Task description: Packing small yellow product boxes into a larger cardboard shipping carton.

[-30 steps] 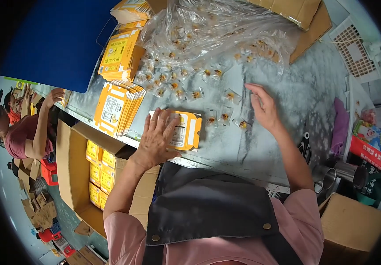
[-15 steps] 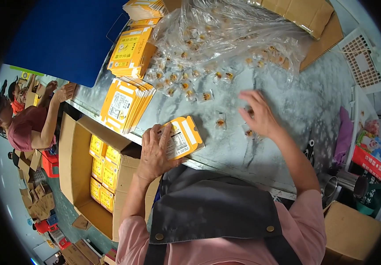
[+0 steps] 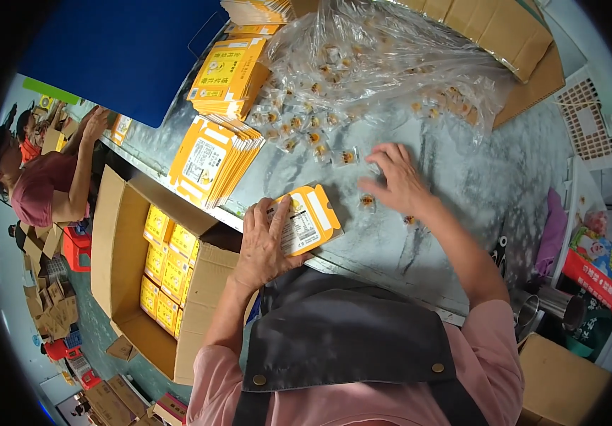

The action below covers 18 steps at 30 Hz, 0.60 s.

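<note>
My left hand grips a yellow and white flat carton by its left side, at the front edge of the table; a flap stands at its far right end. Over the tabletop, my right hand is open with fingers spread and nothing visible in them. Close to its thumb lies a small clear-wrapped piece with a brown-orange centre. Another wrapped piece rests beside the right wrist. Farther off, several more wrapped pieces are scattered by a large clear plastic bag.
Stacked yellow cartons stand along the table's left side, with another stack behind. An opened cardboard box holds filled yellow boxes at lower left. A co-worker handles something farther left. Black scissors and metal cups sit at right.
My right hand has moved slightly left relative to the wrapped pieces, its thumb now beside one. The left hand keeps its hold on the carton. The whole view has shifted a little.
</note>
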Each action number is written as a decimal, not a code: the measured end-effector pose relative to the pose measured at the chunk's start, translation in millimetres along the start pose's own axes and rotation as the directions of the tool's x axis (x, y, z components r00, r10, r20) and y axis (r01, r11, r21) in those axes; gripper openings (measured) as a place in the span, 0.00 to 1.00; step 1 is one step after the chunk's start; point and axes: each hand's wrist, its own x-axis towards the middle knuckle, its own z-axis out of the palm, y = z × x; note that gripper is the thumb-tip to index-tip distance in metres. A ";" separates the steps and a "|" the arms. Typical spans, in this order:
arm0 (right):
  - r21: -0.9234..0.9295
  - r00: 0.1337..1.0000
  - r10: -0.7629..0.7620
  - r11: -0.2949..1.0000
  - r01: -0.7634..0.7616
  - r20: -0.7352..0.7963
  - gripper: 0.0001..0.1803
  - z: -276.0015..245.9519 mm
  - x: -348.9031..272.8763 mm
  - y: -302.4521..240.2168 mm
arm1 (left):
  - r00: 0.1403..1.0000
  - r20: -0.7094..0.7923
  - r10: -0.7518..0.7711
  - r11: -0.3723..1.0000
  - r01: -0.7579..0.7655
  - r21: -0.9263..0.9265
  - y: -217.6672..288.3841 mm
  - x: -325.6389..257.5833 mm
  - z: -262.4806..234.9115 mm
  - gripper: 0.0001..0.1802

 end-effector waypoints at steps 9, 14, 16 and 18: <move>0.042 0.984 0.077 0.995 -0.085 0.160 0.17 -12.1 -9.9 -29.4 | 1.000 -0.012 0.002 1.000 -0.002 -0.013 -2.5 -0.4 1.3 0.60; 0.149 0.991 -0.124 0.980 0.128 -0.041 0.20 36.7 64.6 -32.3 | 1.000 -0.008 0.009 1.000 -0.009 -0.007 -0.9 -1.3 2.3 0.61; 0.099 0.978 -0.205 0.973 0.209 -0.048 0.21 53.4 73.2 -28.7 | 1.000 -0.008 0.021 1.000 -0.021 -0.010 -1.4 -1.5 2.8 0.62; 0.053 0.967 -0.255 0.966 0.254 0.014 0.23 60.6 73.2 -27.1 | 1.000 -0.008 0.023 1.000 -0.023 0.000 -0.4 -2.1 1.9 0.62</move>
